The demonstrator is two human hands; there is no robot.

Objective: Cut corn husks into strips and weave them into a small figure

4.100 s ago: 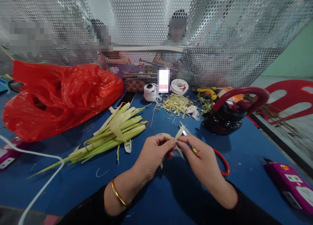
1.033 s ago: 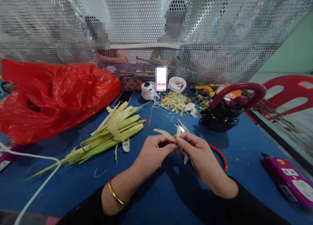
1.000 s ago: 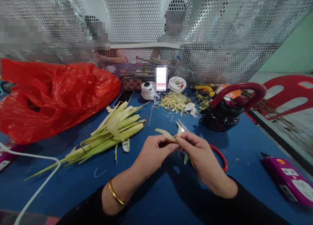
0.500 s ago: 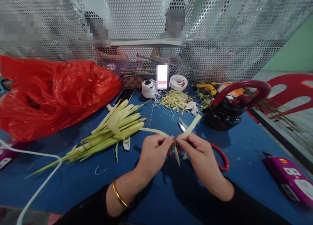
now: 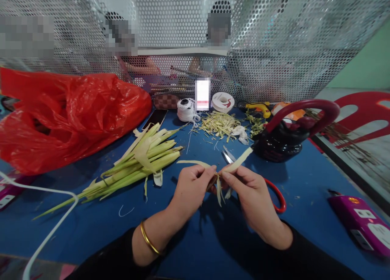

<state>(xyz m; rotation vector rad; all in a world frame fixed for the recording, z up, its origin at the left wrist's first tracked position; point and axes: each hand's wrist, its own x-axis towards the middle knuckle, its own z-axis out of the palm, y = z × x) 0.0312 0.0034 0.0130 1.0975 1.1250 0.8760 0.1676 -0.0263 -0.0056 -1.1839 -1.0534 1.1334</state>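
Both hands meet above the blue table (image 5: 189,239) near the middle. My left hand (image 5: 195,186) pinches a pale leaf strip (image 5: 195,162) whose free end points left. Between thumb and fingers of my right hand (image 5: 246,190) is another pale strip (image 5: 242,159), pointing up and right. Short husk ends (image 5: 219,192) hang down between the fingertips; the point where the strips meet is partly hidden. Red-handled scissors (image 5: 278,198) lie under and beyond my right hand. A bundle of green and yellow husks (image 5: 137,162) rests to the left.
A red plastic bag (image 5: 70,121) fills the far left. White string (image 5: 186,110), a ribbon spool (image 5: 223,102) and husk clippings (image 5: 219,124) sit at the back. To the right are a black kettle-shaped object (image 5: 278,140) and a purple power strip (image 5: 361,221).
Both strips have shifted slightly, the right one tilting lower and further right. More of the short ends show below my fingertips. The hands keep nearly the same place.
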